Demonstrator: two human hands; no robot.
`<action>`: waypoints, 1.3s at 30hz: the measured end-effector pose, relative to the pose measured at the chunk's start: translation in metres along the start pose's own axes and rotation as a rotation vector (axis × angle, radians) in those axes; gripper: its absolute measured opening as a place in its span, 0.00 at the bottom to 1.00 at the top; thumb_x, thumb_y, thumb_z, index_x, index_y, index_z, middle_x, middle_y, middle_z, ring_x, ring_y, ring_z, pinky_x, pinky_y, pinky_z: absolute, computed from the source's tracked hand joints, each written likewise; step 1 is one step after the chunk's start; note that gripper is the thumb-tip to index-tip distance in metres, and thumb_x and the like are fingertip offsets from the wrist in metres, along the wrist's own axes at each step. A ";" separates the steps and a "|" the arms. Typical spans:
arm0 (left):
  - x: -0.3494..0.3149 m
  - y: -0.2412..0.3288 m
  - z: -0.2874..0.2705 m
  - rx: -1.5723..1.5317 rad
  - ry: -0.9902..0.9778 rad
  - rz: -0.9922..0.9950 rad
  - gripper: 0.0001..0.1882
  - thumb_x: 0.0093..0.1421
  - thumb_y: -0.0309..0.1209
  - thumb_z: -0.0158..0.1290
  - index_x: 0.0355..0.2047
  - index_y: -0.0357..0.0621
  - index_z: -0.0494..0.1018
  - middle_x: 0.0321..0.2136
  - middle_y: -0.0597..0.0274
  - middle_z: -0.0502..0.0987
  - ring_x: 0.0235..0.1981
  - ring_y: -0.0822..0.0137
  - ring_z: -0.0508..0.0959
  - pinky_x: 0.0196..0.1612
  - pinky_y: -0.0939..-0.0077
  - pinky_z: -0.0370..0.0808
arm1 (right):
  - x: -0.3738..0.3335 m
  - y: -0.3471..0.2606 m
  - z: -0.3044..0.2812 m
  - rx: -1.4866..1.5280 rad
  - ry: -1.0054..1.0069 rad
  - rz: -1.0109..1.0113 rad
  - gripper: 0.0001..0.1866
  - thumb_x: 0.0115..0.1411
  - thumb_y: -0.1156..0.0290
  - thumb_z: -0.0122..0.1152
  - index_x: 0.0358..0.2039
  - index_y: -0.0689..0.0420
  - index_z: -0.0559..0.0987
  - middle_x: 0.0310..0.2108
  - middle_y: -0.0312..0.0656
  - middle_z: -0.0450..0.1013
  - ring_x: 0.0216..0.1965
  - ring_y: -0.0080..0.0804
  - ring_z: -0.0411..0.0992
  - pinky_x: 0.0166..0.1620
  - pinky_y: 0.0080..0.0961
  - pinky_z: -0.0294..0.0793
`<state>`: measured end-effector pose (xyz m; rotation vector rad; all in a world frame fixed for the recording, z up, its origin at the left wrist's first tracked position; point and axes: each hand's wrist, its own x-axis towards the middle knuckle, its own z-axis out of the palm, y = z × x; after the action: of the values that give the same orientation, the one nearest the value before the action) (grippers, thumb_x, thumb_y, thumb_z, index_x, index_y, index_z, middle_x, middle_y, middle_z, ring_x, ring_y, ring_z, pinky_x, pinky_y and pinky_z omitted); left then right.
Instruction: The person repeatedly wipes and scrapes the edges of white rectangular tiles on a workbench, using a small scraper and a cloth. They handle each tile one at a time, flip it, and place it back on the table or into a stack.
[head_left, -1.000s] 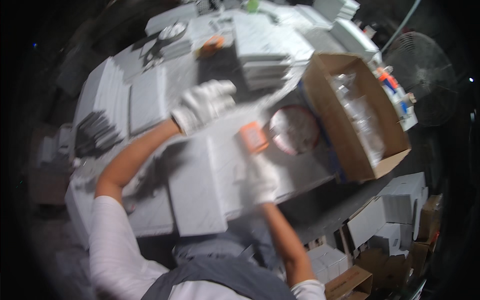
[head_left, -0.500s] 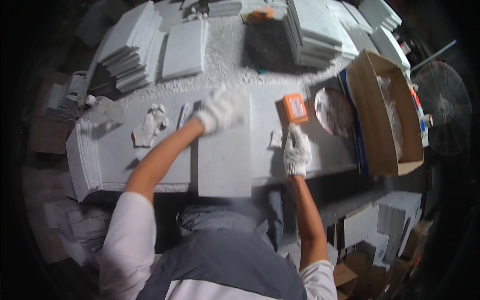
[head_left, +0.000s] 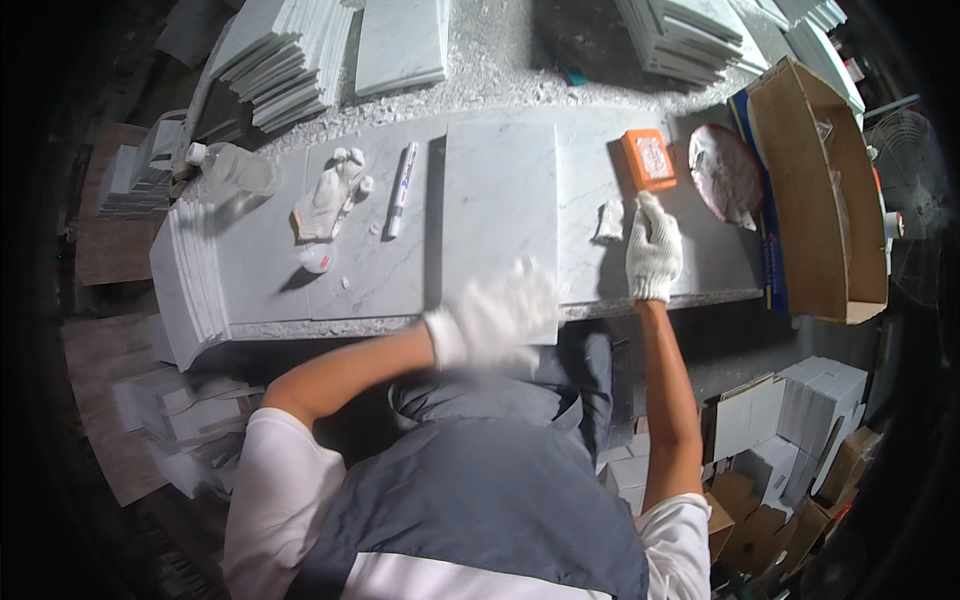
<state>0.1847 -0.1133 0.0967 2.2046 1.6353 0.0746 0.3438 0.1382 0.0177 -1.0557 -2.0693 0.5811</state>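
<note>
A white-gloved left hand, my left hand (head_left: 495,315), is over the near end of a pale marble-look tile (head_left: 500,200). Motion blurs it, but its fingers look stretched out, and I see nothing held. My right hand (head_left: 655,250), gloved too, rests on the table right of the tile. Its fingers are drawn together, fingertips by the near edge of an orange box (head_left: 650,160); anything inside them is hidden. Between that hand and the tile lies a small crumpled white piece (head_left: 609,222). Left of the tile are a white marker pen (head_left: 402,190) and a spare white glove (head_left: 328,200).
Tile stacks stand at the far left (head_left: 285,60) and far right (head_left: 685,40). A clear bottle (head_left: 235,170) lies left, above upright tiles (head_left: 190,275). At the right are a round plastic-covered item (head_left: 725,175), an open cardboard box (head_left: 815,190) and a fan (head_left: 915,190).
My left hand has swept from the tile's far part down to its near end. The right hand stays beside the orange box. The whole view has shifted, with the table now higher and further right.
</note>
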 end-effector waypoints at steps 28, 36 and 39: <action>-0.046 0.064 0.031 -0.399 0.861 -0.223 0.04 0.56 0.35 0.67 0.31 0.53 0.83 0.25 0.62 0.80 0.27 0.53 0.80 0.30 0.62 0.75 | -0.149 -0.069 -0.059 1.013 -0.362 0.662 0.16 0.69 0.62 0.63 0.33 0.64 0.85 0.18 0.35 0.75 0.18 0.18 0.68 0.24 0.18 0.68; -0.014 0.063 0.027 -0.378 0.889 -0.149 0.10 0.62 0.37 0.64 0.42 0.49 0.84 0.30 0.62 0.85 0.25 0.54 0.80 0.29 0.62 0.75 | -0.078 -0.029 -0.104 0.828 0.119 0.586 0.17 0.71 0.65 0.62 0.54 0.63 0.79 0.37 0.37 0.77 0.24 0.17 0.70 0.25 0.15 0.69; -0.014 0.073 0.032 -0.307 0.868 -0.257 0.17 0.63 0.38 0.63 0.51 0.51 0.80 0.31 0.64 0.84 0.26 0.56 0.79 0.29 0.64 0.74 | -0.021 -0.006 -0.125 0.349 0.237 0.418 0.28 0.67 0.67 0.68 0.65 0.61 0.73 0.58 0.41 0.76 0.52 0.28 0.76 0.49 0.24 0.79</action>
<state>0.2554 -0.1525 0.0944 1.7861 2.1128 1.2618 0.4452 0.1256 0.0924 -1.2804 -1.4809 0.9359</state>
